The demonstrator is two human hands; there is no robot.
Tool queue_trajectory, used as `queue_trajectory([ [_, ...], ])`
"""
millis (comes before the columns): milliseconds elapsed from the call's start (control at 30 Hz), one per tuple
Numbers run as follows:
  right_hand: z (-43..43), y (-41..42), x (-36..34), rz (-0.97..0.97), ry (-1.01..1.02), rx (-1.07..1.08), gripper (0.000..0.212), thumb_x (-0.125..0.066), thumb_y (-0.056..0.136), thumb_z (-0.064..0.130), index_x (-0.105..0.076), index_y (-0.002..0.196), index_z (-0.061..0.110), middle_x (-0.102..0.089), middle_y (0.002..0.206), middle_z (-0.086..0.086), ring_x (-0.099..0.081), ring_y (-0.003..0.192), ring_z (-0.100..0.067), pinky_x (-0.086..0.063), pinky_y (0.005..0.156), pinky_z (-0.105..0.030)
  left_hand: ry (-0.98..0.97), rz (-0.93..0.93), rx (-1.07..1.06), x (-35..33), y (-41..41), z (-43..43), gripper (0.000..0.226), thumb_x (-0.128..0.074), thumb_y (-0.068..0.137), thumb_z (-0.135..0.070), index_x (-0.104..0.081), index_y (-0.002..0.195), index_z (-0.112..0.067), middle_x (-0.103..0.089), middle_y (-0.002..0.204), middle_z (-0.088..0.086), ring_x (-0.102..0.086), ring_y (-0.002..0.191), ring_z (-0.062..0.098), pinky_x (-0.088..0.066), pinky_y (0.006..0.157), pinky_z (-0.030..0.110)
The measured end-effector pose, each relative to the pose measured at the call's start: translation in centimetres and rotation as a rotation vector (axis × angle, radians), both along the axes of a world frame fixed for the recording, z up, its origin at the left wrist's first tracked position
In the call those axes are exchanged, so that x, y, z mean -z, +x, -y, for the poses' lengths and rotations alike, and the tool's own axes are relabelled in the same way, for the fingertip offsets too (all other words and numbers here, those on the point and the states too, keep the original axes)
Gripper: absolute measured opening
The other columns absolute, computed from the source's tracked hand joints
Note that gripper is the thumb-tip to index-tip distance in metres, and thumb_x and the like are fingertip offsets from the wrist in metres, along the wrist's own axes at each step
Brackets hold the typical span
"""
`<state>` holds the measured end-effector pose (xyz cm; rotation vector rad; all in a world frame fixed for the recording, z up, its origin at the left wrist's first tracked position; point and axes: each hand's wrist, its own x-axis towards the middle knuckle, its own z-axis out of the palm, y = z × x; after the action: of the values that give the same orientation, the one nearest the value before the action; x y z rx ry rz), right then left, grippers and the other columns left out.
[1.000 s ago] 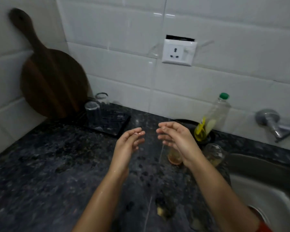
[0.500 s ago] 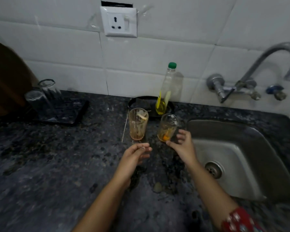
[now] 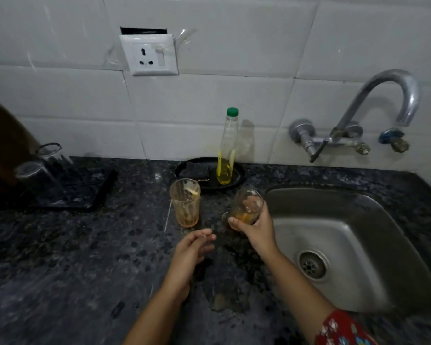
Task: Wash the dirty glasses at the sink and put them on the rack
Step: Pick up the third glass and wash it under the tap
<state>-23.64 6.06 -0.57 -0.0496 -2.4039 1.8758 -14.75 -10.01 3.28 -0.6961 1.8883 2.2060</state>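
Two dirty glasses with orange residue are on the dark granite counter left of the steel sink (image 3: 358, 235). One dirty glass (image 3: 185, 202) stands upright. My right hand (image 3: 256, 227) grips the other dirty glass (image 3: 248, 206) and holds it tilted beside the sink's left rim. Below the upright glass, my left hand (image 3: 193, 250) hovers over the counter with loosely curled fingers and holds nothing. At the far left lies a black rack (image 3: 85, 185) with two clean glasses (image 3: 39, 175) upside down on it.
A soap bottle (image 3: 227, 153) with a green cap stands on a black dish (image 3: 192, 170) against the wall. The tap (image 3: 373, 105) curves over the sink. A wall socket (image 3: 149, 54) sits above. A wooden board (image 3: 3, 138) leans at the left edge.
The view swung right and down toward the sink. My right hand went from touching the right dirty glass to gripping it and tilting it. My left hand stayed low near the upright glass.
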Motion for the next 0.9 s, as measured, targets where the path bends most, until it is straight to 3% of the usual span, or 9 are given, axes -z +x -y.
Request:
queue_trajectory([
  [100,-3.5,1.1,-0.4,0.002,-0.047,0.031,0.061,-0.088,0.061,0.014,-0.05,0.103,0.038,-0.062,0.109,0.013,-0.059,0.104,-0.003,-0.05,0.09,-0.028,-0.004,-0.003,-0.008,-0.3,-0.9,-2.6,0.017,-0.05,0.099,-0.018,-0.067,0.102,-0.02,-0.073,0.103,-0.001,-0.067,0.094,0.015,-0.045,0.083,0.029],
  [333,-14.6,2.4,-1.1,0.03,-0.081,0.038,0.061,-0.09,0.058,0.016,-0.055,0.104,0.034,-0.066,0.105,0.011,-0.062,0.095,0.002,-0.051,0.08,-0.02,0.027,-0.045,-0.055,-0.9,-2.5,-13.2,0.015,-0.057,0.094,-0.013,-0.066,0.106,-0.012,-0.072,0.096,0.002,-0.065,0.083,0.014,-0.048,0.063,0.02],
  [500,-21.9,2.4,-1.9,0.025,-0.048,0.001,0.064,-0.089,0.059,0.015,-0.056,0.113,0.023,-0.063,0.102,0.017,-0.06,0.089,0.008,-0.047,0.069,-0.006,-0.008,-0.087,-0.061,-1.0,-2.7,-21.2,0.014,-0.057,0.095,-0.014,-0.068,0.104,-0.015,-0.075,0.097,0.0,-0.066,0.084,0.013,-0.049,0.079,0.025],
  [600,-25.1,2.2,-2.4,0.028,-0.034,-0.031,0.065,-0.09,0.058,0.02,-0.055,0.112,0.026,-0.063,0.104,0.017,-0.06,0.094,0.004,-0.047,0.074,-0.011,-0.077,-0.125,-0.035,-1.2,-2.9,-24.8,0.015,-0.054,0.097,-0.016,-0.066,0.106,-0.018,-0.074,0.103,0.0,-0.067,0.088,0.013,-0.045,0.083,0.028],
  [733,-28.0,1.2,-2.9,0.056,-0.039,-0.028,0.06,-0.091,0.056,0.02,-0.055,0.104,0.031,-0.064,0.104,0.014,-0.063,0.094,-0.003,-0.051,0.084,-0.025,-0.237,-0.217,-0.048,-2.7,-6.5,-27.5,0.018,-0.055,0.097,-0.015,-0.06,0.115,-0.014,-0.068,0.114,0.006,-0.064,0.096,0.014,-0.048,0.074,0.017],
  [900,-29.5,-0.7,-3.2,0.073,-0.008,-0.037,0.057,-0.091,0.053,0.024,-0.053,0.093,0.035,-0.063,0.098,0.017,-0.062,0.092,-0.004,-0.052,0.087,-0.032,-0.604,-0.242,-0.003,-5.9,-15.0,-28.9,0.058,-0.049,0.098,-0.036,-0.03,0.147,-0.01,-0.051,0.14,0.012,-0.051,0.125,0.028,-0.039,0.106,0.037],
])
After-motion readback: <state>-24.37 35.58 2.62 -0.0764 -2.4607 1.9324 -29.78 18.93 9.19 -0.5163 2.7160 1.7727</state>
